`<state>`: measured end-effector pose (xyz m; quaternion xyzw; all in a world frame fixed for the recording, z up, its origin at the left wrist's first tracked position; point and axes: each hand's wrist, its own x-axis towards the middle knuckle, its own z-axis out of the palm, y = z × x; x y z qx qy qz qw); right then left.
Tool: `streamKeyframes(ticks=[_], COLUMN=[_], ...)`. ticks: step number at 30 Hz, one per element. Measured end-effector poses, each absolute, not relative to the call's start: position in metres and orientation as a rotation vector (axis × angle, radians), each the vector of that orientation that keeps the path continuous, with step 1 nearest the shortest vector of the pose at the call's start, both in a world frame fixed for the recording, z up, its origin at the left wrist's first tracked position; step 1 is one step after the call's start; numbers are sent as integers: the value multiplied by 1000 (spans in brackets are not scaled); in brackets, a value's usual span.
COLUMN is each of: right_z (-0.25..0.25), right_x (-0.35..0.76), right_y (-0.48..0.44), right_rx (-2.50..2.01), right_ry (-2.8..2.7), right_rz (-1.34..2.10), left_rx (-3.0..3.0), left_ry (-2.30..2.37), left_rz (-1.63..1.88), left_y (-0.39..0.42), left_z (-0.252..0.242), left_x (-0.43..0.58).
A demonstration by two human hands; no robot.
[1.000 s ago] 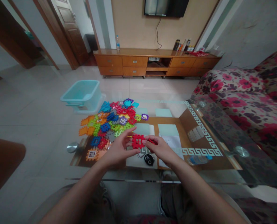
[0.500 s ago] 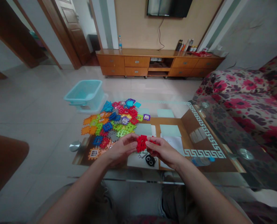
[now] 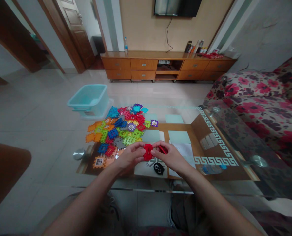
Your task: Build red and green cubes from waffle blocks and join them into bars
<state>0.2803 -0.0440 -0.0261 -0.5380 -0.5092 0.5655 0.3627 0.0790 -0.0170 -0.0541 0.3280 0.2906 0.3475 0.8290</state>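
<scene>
this is a living room with a pale tile floor (image 3: 37,108). far away, a long wooden cabinet with drawers (image 3: 143,64) stands under a dark tv (image 3: 176,6), and a sofa with big red flowers (image 3: 254,91) sits on the right. a light blue plastic tub (image 3: 88,100) is on the floor past the far end of a glass table (image 3: 141,190).

on the table, a big heap of bright plastic waffle blocks (image 3: 118,134) lies on the left, maybe kept there so the hands can reach them with ease. white paper (image 3: 182,153) lies on the right, and a small black object (image 3: 158,168) sits near the front.

both hands are up above the table, close to the near side of the heap. the left hand (image 3: 129,157) and the right hand (image 3: 169,156) come in from both sides and meet at a red waffle block (image 3: 148,152), so it seems held firm from two sides. it may be more than one block, but i cannot tell. the fingers of each hand are close together and pressed on it. a second red block (image 3: 163,149) shows by the right fingers (image 3: 158,146), which seem to pinch it too.
</scene>
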Motion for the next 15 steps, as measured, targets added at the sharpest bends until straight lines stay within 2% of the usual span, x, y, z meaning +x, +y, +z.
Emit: streamKeyframes(ticks=[6,11,15], right_z=[-18,-12,-17], right_x=[278,280,278], right_y=[-51,-57,-55], right_rx=[-1388,-1288,-1326], right_ry=[-1398,-1439,-1494], right_rz=[1359,1484,1294], left_rx=[612,555,532], left_ry=[617,607,621], left_rz=[751,712,705], left_y=[-17,-17,-17], left_z=[-51,-46,-41], left_x=[79,77,77])
